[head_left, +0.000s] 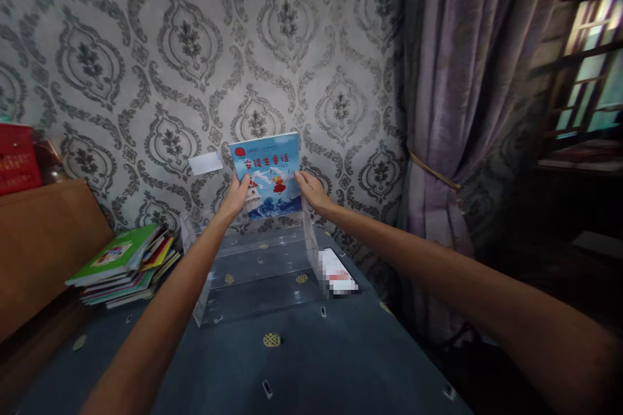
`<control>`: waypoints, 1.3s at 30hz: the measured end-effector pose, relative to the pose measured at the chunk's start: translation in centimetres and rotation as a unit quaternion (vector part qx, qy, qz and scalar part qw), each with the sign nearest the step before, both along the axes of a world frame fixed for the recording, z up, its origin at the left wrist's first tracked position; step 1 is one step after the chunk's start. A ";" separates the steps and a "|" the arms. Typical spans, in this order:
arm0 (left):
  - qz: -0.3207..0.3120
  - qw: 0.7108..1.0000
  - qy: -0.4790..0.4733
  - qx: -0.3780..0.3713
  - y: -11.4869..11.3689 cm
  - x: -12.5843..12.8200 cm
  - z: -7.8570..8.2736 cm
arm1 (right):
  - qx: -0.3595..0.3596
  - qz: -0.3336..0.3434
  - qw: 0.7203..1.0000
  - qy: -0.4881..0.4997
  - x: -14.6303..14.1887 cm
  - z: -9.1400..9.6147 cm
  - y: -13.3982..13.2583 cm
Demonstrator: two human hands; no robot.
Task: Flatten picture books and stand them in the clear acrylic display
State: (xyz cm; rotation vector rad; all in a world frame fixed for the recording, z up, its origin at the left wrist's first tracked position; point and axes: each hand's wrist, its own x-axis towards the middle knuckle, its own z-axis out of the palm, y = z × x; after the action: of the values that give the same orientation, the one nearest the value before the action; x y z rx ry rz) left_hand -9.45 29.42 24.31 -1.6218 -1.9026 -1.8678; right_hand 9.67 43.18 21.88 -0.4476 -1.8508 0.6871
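A blue picture book (272, 172) with red Chinese characters on its cover is held up, cover towards me. My left hand (237, 194) grips its left edge, thumb on the cover. At the right edge my right hand (311, 189) holds it the same way. Below the book, a clear plastic rack (253, 272) with stepped tiers and upright side panels stands on the dark blue patterned cloth (302, 369). The book's lower edge is above the rack's back part; I cannot tell whether they touch.
To the left lies a stack of books (126, 266), a green one on top. A phone (338, 272) lies beside the rack's right panel. A wooden cabinet (48, 246) with a red basket (18, 157) stands far left. A purple curtain (442, 110) hangs at the right.
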 end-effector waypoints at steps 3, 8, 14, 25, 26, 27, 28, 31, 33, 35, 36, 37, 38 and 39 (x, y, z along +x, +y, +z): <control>-0.001 1.000 0.002 -0.001 -0.3 -0.1 0.1 | 0.000 -0.005 1.000 -0.005 0.0 0.0 -0.2; 0.006 1.000 -0.007 -0.006 -0.6 -0.1 0.1 | -0.005 -0.015 1.000 0.001 0.4 0.2 -0.4; 0.002 1.000 -0.012 -0.006 -0.9 0.1 0.2 | 0.005 -0.016 1.000 -0.006 1.0 0.2 -0.7; 0.019 1.000 -0.005 -0.008 -1.6 0.8 1.0 | 0.004 -0.015 1.000 0.000 1.1 1.3 -0.9; 0.021 1.000 -0.005 -0.007 -1.6 0.9 1.2 | 0.004 -0.013 1.000 0.001 1.1 1.7 -0.8; 0.023 1.000 -0.004 -0.006 -1.7 1.0 1.5 | 0.002 -0.012 1.000 0.004 1.0 2.2 -0.8; 0.025 1.000 -0.004 -0.005 -1.7 1.0 1.7 | -0.001 -0.011 1.000 0.008 1.0 2.7 -0.8; 0.036 0.999 -0.005 -0.001 -2.0 1.3 2.2 | -0.010 -0.009 1.000 0.028 0.8 4.0 -1.0; 0.048 0.999 -0.008 0.002 -2.5 1.4 2.2 | -0.016 -0.016 0.998 0.051 0.8 4.5 -1.2; 0.058 0.998 -0.011 0.004 -3.5 1.7 1.8 | -0.018 -0.039 0.996 0.079 1.0 4.3 -1.7; 0.065 0.998 -0.009 0.006 -4.2 1.9 1.4 | -0.016 -0.055 0.994 0.090 1.3 3.9 -2.0; 0.071 0.997 -0.002 0.010 -4.9 2.2 0.7 | -0.012 -0.072 0.993 0.098 1.7 3.4 -2.5; 0.077 0.997 0.009 0.015 -5.9 2.5 -0.1 | -0.005 -0.086 0.991 0.101 2.1 2.8 -3.0; 0.082 0.996 0.026 0.022 -6.9 2.9 -1.1 | 0.001 -0.094 0.991 0.099 2.7 2.1 -3.7</control>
State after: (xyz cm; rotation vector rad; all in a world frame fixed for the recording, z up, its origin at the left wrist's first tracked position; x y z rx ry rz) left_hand -6.57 22.50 23.22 -1.4383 -1.8969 -1.7715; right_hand 12.37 39.46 23.97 -0.5253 -1.6004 0.5797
